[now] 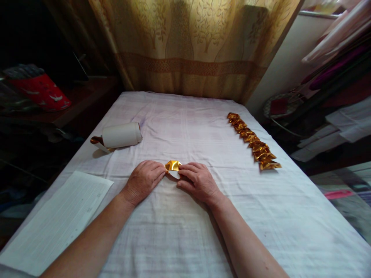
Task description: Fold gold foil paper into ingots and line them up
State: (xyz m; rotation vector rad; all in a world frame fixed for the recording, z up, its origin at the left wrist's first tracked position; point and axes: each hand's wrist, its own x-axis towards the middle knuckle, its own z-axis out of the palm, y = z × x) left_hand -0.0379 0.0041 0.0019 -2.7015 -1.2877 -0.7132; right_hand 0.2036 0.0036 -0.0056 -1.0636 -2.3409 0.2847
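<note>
A small piece of gold foil paper (173, 165) lies folded on the white cloth-covered table (185, 127), just in front of me. My left hand (144, 180) pinches its left edge with curled fingers. My right hand (197, 180) presses and pinches its right edge, fingers bent together. A row of several finished folded gold pieces (254, 142) runs diagonally along the right side of the table. A white roll (121, 135) with a gold foil end sticking out lies on its side at the left.
A sheet of white lined paper (56, 220) rests on the near left corner. A gold patterned curtain (185, 46) hangs behind the table. Dark furniture with a red pouch (43, 92) stands left; stacked fabrics and papers (336, 88) crowd the right.
</note>
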